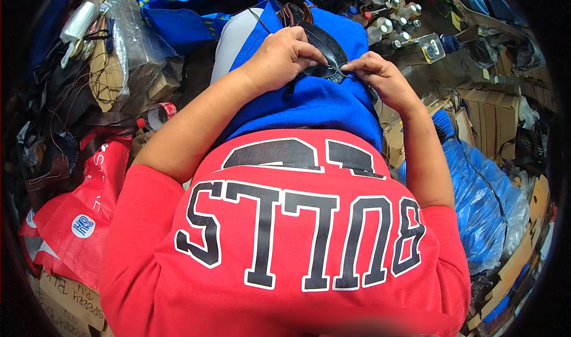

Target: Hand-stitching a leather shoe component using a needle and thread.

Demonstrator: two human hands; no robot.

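Note:
Across my lap, on blue cloth (262, 108), lies a black, curved, leather-like piece (326, 42) that resembles part of a shoe. My left hand (284, 56) pinches its near left edge between thumb and fingers. Close by on the right, my right hand (376, 75) has thumb and forefinger pressed together beside the piece's rounded end. Whatever those fingertips hold is too small to make out. A brown strap-like bit (290, 14) shows behind the black piece, partly hidden by my left hand.
A blue bag (178, 16) stands ahead on the left. Several small bottles (389, 24) crowd the far right. Cardboard boxes (491, 117) and a blue plastic bag (482, 200) lie at my right. On my left are clear plastic wrapping (140, 51) and a red bag (89, 212).

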